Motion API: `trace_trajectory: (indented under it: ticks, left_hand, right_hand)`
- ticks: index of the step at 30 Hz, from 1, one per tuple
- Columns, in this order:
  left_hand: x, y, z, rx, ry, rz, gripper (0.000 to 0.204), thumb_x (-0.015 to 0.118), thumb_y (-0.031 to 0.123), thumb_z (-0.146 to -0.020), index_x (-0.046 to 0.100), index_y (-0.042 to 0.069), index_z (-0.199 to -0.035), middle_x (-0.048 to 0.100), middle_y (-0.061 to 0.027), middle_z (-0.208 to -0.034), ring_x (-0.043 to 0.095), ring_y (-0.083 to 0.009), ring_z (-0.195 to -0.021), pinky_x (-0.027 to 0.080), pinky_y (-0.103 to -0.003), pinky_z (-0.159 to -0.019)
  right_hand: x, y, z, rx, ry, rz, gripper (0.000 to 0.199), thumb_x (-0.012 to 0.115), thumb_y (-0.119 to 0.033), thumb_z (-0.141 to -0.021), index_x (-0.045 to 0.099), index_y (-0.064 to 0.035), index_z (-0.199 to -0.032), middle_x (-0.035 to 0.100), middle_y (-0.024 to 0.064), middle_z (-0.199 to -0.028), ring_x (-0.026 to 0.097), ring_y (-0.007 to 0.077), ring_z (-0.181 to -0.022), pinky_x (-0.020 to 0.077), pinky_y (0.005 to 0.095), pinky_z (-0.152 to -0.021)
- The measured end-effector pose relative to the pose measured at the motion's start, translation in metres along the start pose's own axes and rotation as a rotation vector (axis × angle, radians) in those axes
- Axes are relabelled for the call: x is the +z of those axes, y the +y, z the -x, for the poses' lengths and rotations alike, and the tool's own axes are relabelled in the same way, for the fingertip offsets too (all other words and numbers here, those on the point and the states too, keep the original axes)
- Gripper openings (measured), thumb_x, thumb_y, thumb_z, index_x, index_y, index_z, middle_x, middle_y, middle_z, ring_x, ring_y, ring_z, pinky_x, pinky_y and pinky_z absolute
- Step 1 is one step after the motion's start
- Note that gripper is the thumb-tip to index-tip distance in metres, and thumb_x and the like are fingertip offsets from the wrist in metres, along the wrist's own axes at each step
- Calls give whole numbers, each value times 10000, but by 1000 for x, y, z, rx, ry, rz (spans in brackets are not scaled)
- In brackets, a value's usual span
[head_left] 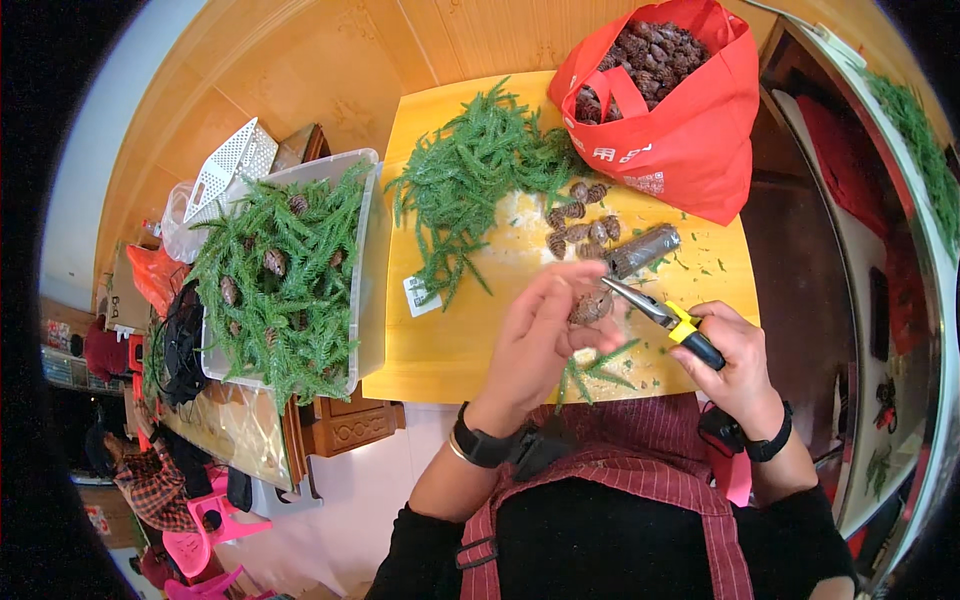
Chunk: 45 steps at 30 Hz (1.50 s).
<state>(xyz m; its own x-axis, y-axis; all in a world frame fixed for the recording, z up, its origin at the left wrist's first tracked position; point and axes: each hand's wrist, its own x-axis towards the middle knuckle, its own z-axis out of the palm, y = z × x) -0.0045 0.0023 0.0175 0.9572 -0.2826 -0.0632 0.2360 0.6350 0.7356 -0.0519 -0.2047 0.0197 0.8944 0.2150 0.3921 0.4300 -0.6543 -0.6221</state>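
Observation:
My left hand (540, 335) holds a brown pine cone (591, 306) together with a green fir sprig (592, 372) that hangs below it. Yellow-and-black-handled pliers (668, 320) are gripped in my right hand (738, 362), and their jaws touch the pine cone. Just beyond the hands, on the yellow table (440, 340), lie a dark roll of wire (643, 250) and several loose pine cones (580, 222). A pile of green fir branches (470, 175) lies further back on the table.
A red bag (690, 140) full of pine cones stands at the table's far right. Left of the table, a clear plastic bin (365, 260) holds fir branches with cones. A small white tag (420, 294) lies on the table. Pink stools (200, 540) stand at lower left.

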Motion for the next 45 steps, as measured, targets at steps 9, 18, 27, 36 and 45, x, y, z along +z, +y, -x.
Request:
trace_trajectory:
  ticks: [9,18,27,36,45]
  left_hand:
    - [-4,-8,1,192,-106,-516,218,456,152,-900,493,-22,-1026,595,-112,-887,596,-163,-698,497,-242,-664]
    - [-5,-1,-3,-127,-107,-154,167,487,47,-860,491,-26,-1010,562,-113,-948,588,-150,-710,489,-252,-671]
    - [-6,-10,-6,869,-120,-1138,238,607,-85,-737,530,-6,-947,548,-92,-956,579,-135,-772,475,-220,-685]
    - [-4,-11,-2,312,69,-456,214,584,-36,-780,493,-5,-972,562,-64,-889,573,-124,-771,473,-236,-675]
    - [-10,-14,-2,218,30,-439,286,611,-40,-747,502,18,-1004,572,-42,-903,553,-101,-829,450,-215,-719]
  right_hand:
    - [4,0,4,75,-7,-56,218,691,-101,-652,508,15,-667,548,150,-704,551,291,-637,426,319,-543]
    - [0,2,5,75,-19,-73,188,681,-77,-663,519,16,-676,551,135,-702,539,257,-605,402,298,-521]
    - [-1,3,7,175,-79,-121,164,666,-65,-671,533,25,-704,530,131,-684,516,250,-590,387,310,-517]
    - [-15,11,18,244,-126,-272,252,610,-259,-713,593,-11,-751,579,118,-714,547,305,-860,398,362,-862]
    - [-9,53,52,267,-196,293,228,640,-165,-712,553,24,-807,554,192,-839,500,363,-913,409,405,-806]
